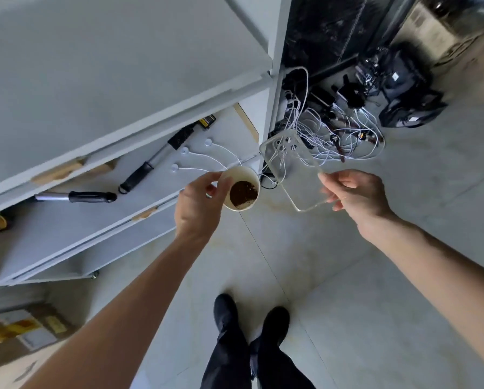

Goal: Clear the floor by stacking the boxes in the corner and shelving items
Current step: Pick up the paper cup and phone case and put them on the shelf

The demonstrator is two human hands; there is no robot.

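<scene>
My left hand (198,203) grips a white paper cup (242,189) with brown residue inside, held tilted at the front edge of the grey metal shelf unit (139,127). My right hand (356,195) pinches one corner of a clear plastic phone case (291,169), held out above the floor to the right of the shelf post. A cardboard box (19,332) with yellow tape lies on the floor at the lower left, partly blurred.
On the middle shelf lie two black-handled silver tools (148,167) and white cables with round ends (196,158). A tangle of white wires (336,133) and black equipment (403,91) covers the floor at the upper right. My feet (249,318) stand on pale tiles.
</scene>
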